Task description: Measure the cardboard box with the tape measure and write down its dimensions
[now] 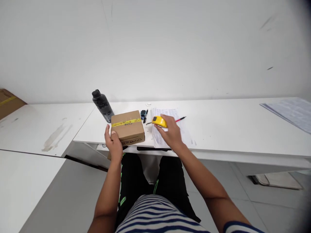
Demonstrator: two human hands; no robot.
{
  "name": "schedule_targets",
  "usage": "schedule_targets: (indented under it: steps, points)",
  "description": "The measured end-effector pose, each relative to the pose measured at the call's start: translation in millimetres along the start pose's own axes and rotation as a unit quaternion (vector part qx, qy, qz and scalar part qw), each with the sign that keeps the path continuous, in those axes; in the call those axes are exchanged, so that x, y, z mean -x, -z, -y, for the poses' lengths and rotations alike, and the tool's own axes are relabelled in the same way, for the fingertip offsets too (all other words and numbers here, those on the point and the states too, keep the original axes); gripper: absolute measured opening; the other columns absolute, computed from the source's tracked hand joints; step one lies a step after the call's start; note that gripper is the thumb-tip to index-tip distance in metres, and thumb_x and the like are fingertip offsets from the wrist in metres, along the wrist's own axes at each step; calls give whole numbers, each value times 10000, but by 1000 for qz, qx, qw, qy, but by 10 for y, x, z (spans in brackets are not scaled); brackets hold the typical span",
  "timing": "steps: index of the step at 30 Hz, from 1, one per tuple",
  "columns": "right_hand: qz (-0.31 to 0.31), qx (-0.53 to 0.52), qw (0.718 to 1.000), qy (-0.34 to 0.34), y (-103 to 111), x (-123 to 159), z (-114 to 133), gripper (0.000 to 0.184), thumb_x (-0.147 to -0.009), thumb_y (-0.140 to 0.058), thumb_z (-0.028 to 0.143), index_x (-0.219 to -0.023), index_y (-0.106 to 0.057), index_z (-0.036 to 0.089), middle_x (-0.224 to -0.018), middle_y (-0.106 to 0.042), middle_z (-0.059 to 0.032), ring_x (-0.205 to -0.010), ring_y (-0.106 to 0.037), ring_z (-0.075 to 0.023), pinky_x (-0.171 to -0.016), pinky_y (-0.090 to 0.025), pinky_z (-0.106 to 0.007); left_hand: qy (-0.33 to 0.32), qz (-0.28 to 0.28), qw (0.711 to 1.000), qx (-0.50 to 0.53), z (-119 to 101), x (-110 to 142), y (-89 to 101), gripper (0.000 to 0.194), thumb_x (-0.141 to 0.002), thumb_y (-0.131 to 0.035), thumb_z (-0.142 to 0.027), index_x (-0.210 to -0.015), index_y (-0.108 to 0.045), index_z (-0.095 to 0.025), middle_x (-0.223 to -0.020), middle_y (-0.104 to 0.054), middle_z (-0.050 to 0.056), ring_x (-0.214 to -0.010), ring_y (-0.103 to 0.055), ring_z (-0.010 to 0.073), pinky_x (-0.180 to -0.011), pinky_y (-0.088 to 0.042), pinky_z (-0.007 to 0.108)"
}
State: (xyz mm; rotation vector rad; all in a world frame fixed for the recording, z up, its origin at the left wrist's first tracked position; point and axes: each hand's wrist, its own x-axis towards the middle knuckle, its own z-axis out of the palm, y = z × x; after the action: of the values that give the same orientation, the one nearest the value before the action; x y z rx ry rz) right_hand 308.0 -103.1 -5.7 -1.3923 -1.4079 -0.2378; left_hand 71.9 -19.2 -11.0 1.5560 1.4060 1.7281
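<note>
My left hand (113, 144) grips the left side of a brown cardboard box (128, 131), its thumb near the front edge. Yellow tape runs across the box top and dark printing marks its front. The box sits at the desk's front edge; whether it is slightly lifted, I cannot tell. My right hand (172, 131) is closed around a yellow tape measure (159, 121) above printed papers (161, 140). A red and black pencil (180, 119) passes behind that hand; whether the fingers touch it is hidden.
A dark water bottle (103, 105) stands behind the box. A small blue item (143, 114) and a black pen (145, 116) lie between box and papers. More papers (289, 111) lie far right, another cardboard box (9, 103) far left. A wall backs the white desk (228, 129).
</note>
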Motion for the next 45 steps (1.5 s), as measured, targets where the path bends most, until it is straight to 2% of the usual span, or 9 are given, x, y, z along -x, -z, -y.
schedule_targets:
  steps: [5,10,17,22,27,30,33,38,45]
  points:
    - [-188,1,945,-266,513,364,-508,625,-781,-726,491,-1298,-506,217,-1260,-580,-104,-1125,-598,-255,-967,-504,-424,-40,34,998,-46,60,-141,19,368,-977,-445,-393,-1180,-665,-180,-1256,-671,99,-1179,-601,200,-1059,-436,352]
    - [-231,89,885,-393,1077,502,-1212,662,-723,-716,520,-1263,-498,206,-1191,-610,-89,-1025,-605,-243,-911,-494,-412,-139,54,983,-106,189,-421,-3,429,-1007,-364,-425,-1144,-675,-164,-1197,-693,108,-1151,-612,206,-1039,-441,379]
    - [44,241,862,-444,1130,252,-1760,542,-865,-462,628,-1117,-608,171,-1087,-649,-151,-1047,-580,-325,-967,-402,-525,-402,-28,903,-147,-70,-109,-100,354,-967,-439,-306,-1217,-631,-146,-1367,-584,173,-1423,-371,309,-1160,-234,559]
    - [124,369,854,-346,922,-152,-1778,574,-921,-460,392,-1422,-412,116,-1417,-448,-249,-1302,-390,-392,-998,-343,-526,-507,335,785,-121,-369,921,-512,338,-950,-491,-335,-1251,-602,-229,-1266,-677,84,-1306,-529,241,-1151,-309,465]
    - [356,322,867,-134,632,-511,-1763,380,-854,-512,138,-1218,-611,190,-1127,-671,-169,-1087,-547,-315,-955,-319,-451,-476,456,710,-250,-177,1418,-1003,595,-952,-458,-469,-1468,-441,-173,-1515,-476,121,-1430,-390,300,-1167,-273,509]
    - [353,305,876,-124,574,-577,-1749,170,-828,-551,105,-935,-667,167,-912,-710,-141,-982,-582,-275,-961,-304,-424,-454,465,708,-276,8,1345,-1071,610,-951,-460,-448,-1499,-401,-187,-1538,-445,113,-1435,-390,291,-1171,-276,501]
    - [303,294,899,-118,605,-485,-1662,188,-908,-467,150,-998,-632,142,-912,-702,-154,-923,-593,-255,-934,-320,-414,-446,452,730,-253,105,1215,-1001,539,-970,-444,-400,-1474,-447,-210,-1512,-482,104,-1420,-417,276,-1175,-279,485]
    - [102,45,973,-202,589,-13,-1351,251,-970,-385,370,-1065,-535,193,-814,-636,-39,-724,-566,-178,-718,-407,-305,-414,439,765,-224,114,1195,-960,442,-983,-444,-382,-1388,-554,-243,-1441,-563,94,-1374,-480,274,-1158,-305,492]
    - [129,-117,936,-307,529,328,-1202,353,-931,-403,468,-757,-580,217,-642,-544,18,-687,-528,-165,-715,-404,-306,-359,407,816,-198,151,1286,-1075,338,-1002,-430,-307,-1254,-653,-273,-1332,-655,46,-1300,-558,247,-1109,-358,478]
